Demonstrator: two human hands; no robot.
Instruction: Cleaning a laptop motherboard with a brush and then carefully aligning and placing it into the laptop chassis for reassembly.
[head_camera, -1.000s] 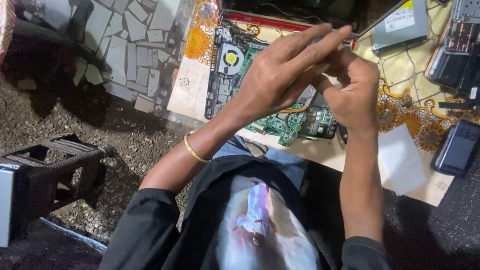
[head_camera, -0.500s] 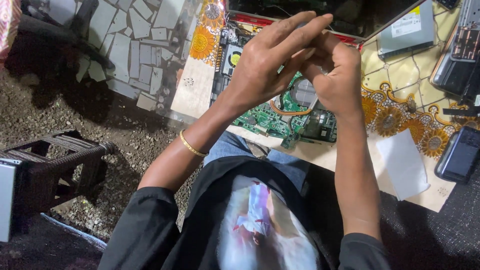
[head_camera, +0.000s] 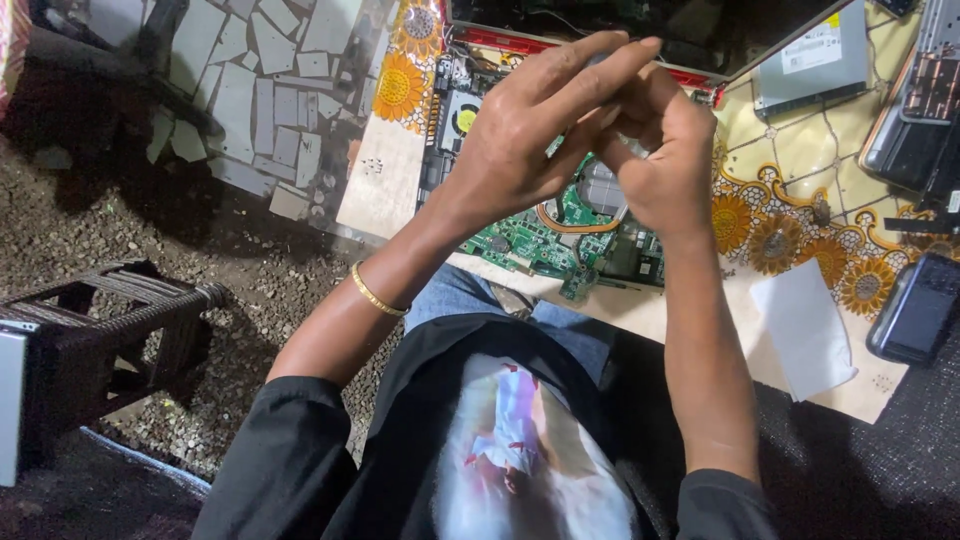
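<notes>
Sunflower-patterned yellow cloth (head_camera: 800, 215) bears a green laptop circuit board (head_camera: 530, 245); above it left hand (head_camera: 520, 150) and right hand (head_camera: 655, 165) pinch something hidden, best kept low.

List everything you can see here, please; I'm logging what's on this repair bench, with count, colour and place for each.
circuit board: one, green, on the cloth under the hands
cooling fan: one, dark with a yellow hub, at the board's upper left
tablecloth: one, cream with orange sunflowers, covering the table
optical drive: one, grey metal, upper right
paper slip: one, white, right of the board
phone-like device: one, black, right edge
dark electronic part: one, black and copper, top right corner
wicker stool: one, dark, on the gravel at left
bangle: one, gold, on the left wrist
left hand: one, raised over the board, fingers meeting the right hand
right hand: one, against the left hand; anything pinched between them is hidden
</notes>
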